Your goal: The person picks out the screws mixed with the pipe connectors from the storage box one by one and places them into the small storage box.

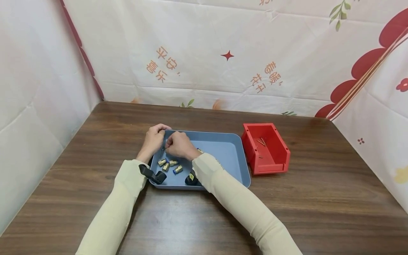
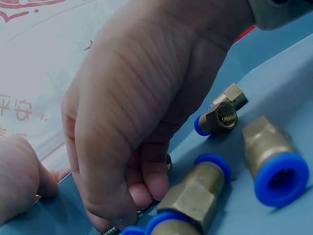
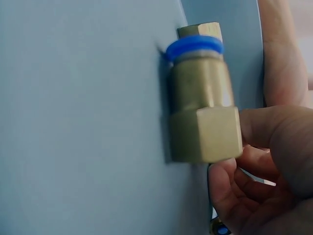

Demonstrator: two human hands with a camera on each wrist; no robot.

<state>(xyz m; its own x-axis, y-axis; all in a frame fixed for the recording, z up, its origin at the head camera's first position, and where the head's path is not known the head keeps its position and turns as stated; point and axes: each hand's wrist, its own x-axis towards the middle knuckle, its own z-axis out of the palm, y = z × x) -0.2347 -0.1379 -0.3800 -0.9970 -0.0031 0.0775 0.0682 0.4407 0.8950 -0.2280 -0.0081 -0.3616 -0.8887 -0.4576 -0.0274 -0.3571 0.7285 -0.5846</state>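
My left hand (image 1: 154, 140) grips the back left corner of a blue-grey tray (image 1: 216, 139). My right hand (image 1: 180, 144) reaches down inside that tray at its left side, fingers bent and fingertips low at the floor. In the left wrist view, a threaded screw (image 2: 111, 230) shows at the pinched fingertips, partly covered by them. Several brass push-in fittings with blue collars lie close by, among them one fitting (image 1: 178, 169) toward the front and another (image 3: 205, 132) beside the right fingers. A thin dark screw (image 1: 162, 152) lies along the tray's left side.
A red open bin (image 1: 271, 169) stands right of the tray, with several small copper-coloured screws (image 1: 262, 142) inside. Both are on a dark wooden table (image 1: 325, 198). Printed white cloth (image 1: 204, 42) hangs behind the table and at both sides.
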